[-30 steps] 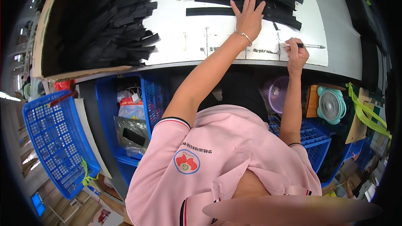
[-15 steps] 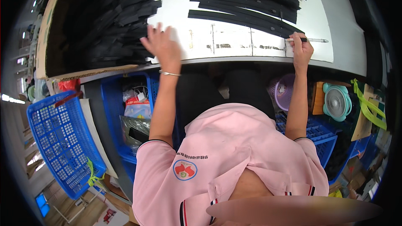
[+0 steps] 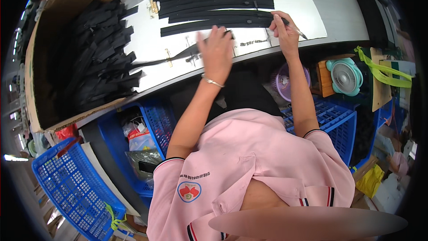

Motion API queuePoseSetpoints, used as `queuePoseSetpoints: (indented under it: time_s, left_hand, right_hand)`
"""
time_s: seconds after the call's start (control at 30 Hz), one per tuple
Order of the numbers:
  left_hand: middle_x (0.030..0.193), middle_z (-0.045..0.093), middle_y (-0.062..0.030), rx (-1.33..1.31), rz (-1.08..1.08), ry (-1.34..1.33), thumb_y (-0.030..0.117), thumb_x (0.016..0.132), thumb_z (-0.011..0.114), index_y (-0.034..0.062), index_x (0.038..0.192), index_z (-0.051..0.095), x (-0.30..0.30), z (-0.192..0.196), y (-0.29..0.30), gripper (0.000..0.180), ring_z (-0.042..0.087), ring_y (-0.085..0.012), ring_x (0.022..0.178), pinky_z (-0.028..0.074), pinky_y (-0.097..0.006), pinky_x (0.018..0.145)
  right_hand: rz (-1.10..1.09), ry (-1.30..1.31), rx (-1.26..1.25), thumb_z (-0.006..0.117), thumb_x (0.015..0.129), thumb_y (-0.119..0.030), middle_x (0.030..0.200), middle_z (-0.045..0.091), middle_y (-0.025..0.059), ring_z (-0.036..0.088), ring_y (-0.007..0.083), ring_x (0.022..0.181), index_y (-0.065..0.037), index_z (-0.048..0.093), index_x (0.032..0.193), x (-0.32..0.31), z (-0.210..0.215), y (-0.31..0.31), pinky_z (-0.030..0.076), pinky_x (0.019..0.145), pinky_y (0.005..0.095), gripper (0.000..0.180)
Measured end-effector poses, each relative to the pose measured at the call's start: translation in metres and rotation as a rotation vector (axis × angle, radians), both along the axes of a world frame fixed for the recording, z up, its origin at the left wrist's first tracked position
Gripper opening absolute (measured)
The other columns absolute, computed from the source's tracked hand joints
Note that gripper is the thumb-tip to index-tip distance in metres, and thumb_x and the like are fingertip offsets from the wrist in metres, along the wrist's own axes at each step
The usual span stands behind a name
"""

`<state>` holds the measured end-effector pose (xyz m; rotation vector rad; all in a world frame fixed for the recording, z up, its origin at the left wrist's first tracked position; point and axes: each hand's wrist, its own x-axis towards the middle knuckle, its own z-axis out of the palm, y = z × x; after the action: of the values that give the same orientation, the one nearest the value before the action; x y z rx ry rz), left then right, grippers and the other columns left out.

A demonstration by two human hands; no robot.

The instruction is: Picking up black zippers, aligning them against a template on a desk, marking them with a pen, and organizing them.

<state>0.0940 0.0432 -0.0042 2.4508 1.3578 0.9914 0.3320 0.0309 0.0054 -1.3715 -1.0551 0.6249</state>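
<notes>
My left hand [image 3: 216, 57], slightly blurred, has its fingers closed on the end of a black fabric strip [image 3: 180, 56]. This strip trails leftward over the white board [image 3: 307, 11] to a heap of similar strips [image 3: 96, 56] in a cardboard box. My right hand [image 3: 286, 35] holds a pen [image 3: 302, 34], its tip pointing toward the board's near right edge. The right fingertips are by the right end of the nearest strip in a row of black strips [image 3: 214, 0] lying side by side. Dark marks [image 3: 255, 43] show on the board between my hands.
The cardboard box [image 3: 32, 69] stands on the table at left. Blue baskets [image 3: 71, 183] are below the table edge on both sides. At right are a purple basket [image 3: 304, 75], a teal fan [image 3: 346, 76] and a yellow-green ribbon [image 3: 383, 69].
My left hand has moved right from beside the box and now draws a strip with it. The view has shifted, and the pen in my right hand now slants downward.
</notes>
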Motion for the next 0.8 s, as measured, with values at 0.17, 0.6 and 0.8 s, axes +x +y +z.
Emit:
queuePoseSetpoints:
  time_s: [0.17,0.6,0.8]
  left_hand:
    - [0.143,0.055,-0.0212,0.019,-0.124,0.064,0.023,0.095,0.067,0.0003,0.133,0.061,0.045,0.000,-0.007,0.045,0.047,-0.0400,0.138,0.026,-0.054,0.119]
    - [0.149,0.048,-0.0236,-0.120,-0.283,-0.216,0.003,0.094,0.062,0.0007,0.137,0.056,0.037,0.023,0.005,0.044,0.047,-0.0389,0.138,0.031,-0.049,0.120]
    - [0.153,0.045,-0.0222,-0.032,-0.158,-0.179,0.003,0.091,0.067,0.0031,0.138,0.057,0.017,0.027,0.048,0.049,0.044,-0.0391,0.141,0.031,-0.049,0.120]
  right_hand:
    - [-0.058,-0.234,0.032,0.066,0.098,-0.014,0.092,0.075,0.0082,0.073,0.0166,0.093,-0.004,0.071,0.108,-0.016,0.000,-0.007,0.055,0.079,0.0285,0.015]
    - [-0.020,-1.100,0.225,0.078,0.079,-0.008,0.112,0.069,0.0105,0.065,0.0276,0.105,-0.005,0.067,0.112,-0.029,-0.002,-0.043,0.050,0.090,0.0395,0.034]
    - [-0.107,-1.126,0.217,0.079,0.079,-0.008,0.106,0.068,0.0120,0.064,0.0310,0.102,-0.005,0.068,0.112,0.015,-0.004,-0.047,0.050,0.090,0.0411,0.035]
